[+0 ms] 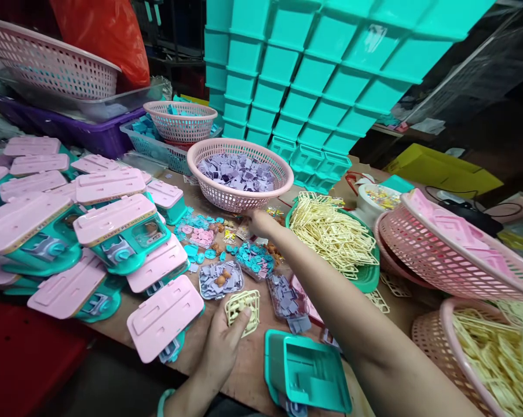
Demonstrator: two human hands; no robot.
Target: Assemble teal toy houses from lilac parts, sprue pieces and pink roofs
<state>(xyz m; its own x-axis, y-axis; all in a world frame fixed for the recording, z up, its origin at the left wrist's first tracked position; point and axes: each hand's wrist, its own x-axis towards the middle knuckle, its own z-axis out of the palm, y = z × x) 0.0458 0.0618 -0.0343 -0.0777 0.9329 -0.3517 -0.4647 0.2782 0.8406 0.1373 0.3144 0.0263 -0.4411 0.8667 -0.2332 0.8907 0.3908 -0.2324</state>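
Your left hand (pixel 224 341) is near you at the table's (pixel 248 370) near edge, fingers closed around a cream plastic parts frame (pixel 244 310), thumb laid across its near side. Your right hand (pixel 261 223) is stretched out far across the table, fingers bunched together down among the small clear packets (pixel 237 231) just in front of the pink basket of lilac pieces (pixel 239 174). Can't tell if it's actually pinching one, the fingertips are hidden.

Between your 2 hands sit little clear trays: 1 with lilac bits and brown balls (pixel 220 280), 1 with teal round pieces (pixel 255 259), another lilac one (pixel 285 295) tucked by your forearm. An open teal case (pixel 307 370) lies near you, right of your left hand. Left side is piled with closed pink-lidded cases (pixel 113 223). To the right, a green dish heaped with cream frames (pixel 333 234), then pink baskets (pixel 443 255). Far back is a stack of teal bins (pixel 313 69).
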